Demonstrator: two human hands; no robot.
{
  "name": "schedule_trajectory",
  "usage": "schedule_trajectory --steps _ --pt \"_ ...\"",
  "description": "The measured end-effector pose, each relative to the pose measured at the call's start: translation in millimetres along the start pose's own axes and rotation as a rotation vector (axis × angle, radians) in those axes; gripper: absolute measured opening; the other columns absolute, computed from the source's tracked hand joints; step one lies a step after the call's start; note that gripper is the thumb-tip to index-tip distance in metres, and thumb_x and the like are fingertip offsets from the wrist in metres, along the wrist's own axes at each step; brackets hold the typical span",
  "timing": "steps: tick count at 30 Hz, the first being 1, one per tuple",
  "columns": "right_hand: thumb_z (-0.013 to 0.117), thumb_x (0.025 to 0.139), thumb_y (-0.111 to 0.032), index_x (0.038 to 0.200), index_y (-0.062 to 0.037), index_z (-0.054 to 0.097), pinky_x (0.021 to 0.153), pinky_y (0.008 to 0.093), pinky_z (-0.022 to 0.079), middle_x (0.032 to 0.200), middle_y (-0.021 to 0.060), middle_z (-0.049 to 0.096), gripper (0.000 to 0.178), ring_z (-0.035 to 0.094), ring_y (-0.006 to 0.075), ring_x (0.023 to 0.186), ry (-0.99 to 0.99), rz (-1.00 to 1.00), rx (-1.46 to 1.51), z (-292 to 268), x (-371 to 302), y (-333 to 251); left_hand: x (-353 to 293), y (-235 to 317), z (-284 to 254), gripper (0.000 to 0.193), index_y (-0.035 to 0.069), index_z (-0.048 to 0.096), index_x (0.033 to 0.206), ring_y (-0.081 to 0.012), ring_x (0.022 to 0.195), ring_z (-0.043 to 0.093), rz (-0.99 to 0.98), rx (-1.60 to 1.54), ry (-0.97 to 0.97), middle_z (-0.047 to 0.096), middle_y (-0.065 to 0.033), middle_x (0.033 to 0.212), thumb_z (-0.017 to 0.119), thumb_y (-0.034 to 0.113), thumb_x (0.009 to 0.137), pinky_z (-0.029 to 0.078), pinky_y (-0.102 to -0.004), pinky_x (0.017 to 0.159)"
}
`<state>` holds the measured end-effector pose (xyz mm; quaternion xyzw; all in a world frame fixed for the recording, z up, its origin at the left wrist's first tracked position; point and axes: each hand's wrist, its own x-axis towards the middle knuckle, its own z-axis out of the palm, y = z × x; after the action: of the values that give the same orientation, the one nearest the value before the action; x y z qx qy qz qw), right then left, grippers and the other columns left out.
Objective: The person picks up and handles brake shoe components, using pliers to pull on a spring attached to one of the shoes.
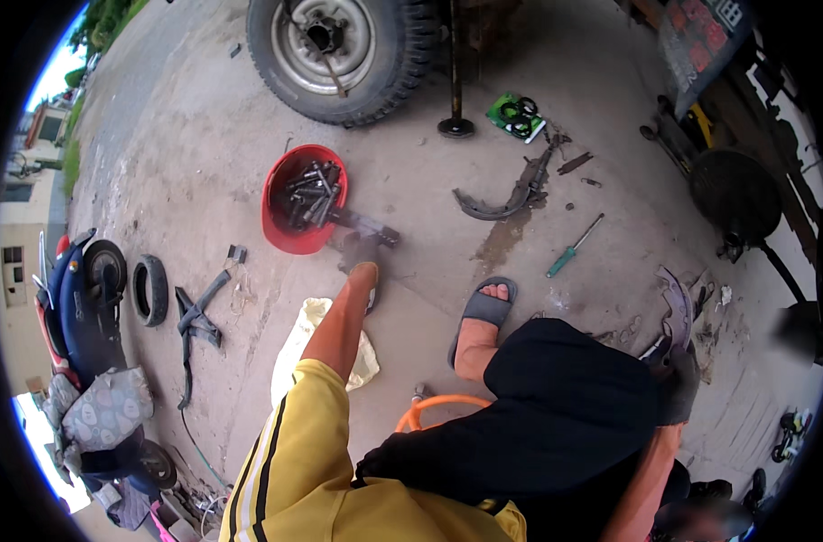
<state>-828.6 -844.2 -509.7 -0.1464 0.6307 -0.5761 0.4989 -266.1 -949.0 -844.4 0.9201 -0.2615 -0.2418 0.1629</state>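
Note:
My left hand (pixel 362 253), in a dark glove and blurred, is closed on a dark elongated metal tool (pixel 366 226) at the right rim of a red hard hat (pixel 296 242). Inside the upturned hat lie several metal sockets (pixel 316 190). Low at the right, my gloved right hand (pixel 678 388) is closed on a curved metal brake shoe (pixel 677 303), which rises from it. A small silver piece shows beside those fingers; its kind is unclear. A green-handled screwdriver (pixel 565 260) lies on the ground between my hands, nearer the right one.
A wheel (pixel 339 54) and an upright metal stand (pixel 456 126) are ahead. Another brake shoe (pixel 502 200) lies by an oily stain, below a green packet (pixel 515 117). A motorbike (pixel 73 298) and loose tyre (pixel 149 289) stand left. An orange ring-like rim (pixel 438 400) is by my leg.

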Motion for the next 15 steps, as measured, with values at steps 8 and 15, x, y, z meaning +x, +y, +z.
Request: schedule_trajectory --steps 8,15 --pt "0.062 0.089 -0.026 0.121 -0.0021 0.061 0.089 0.0420 0.054 0.105 0.0125 0.070 0.041 0.066 0.0283 0.093 0.052 0.054 0.566 -19 6 -34 -54 58 -45 0.055 0.006 0.059 0.129 -0.0371 0.125 0.053 0.972 0.431 -0.407 0.058 -0.0212 0.133 0.057 -0.004 0.075 0.043 -0.0422 0.106" --pt "0.058 0.096 -0.048 0.113 -0.0085 0.063 0.073 0.0391 0.054 0.091 0.0062 0.067 0.043 0.063 0.0229 0.078 0.092 0.038 0.620 -22 0 -45 -35 77 -18 0.013 0.008 0.068 0.079 -0.0375 0.083 0.065 1.169 0.656 -0.122 0.068 -0.0163 0.081 0.074 0.018 0.073 0.051 -0.0495 0.075"
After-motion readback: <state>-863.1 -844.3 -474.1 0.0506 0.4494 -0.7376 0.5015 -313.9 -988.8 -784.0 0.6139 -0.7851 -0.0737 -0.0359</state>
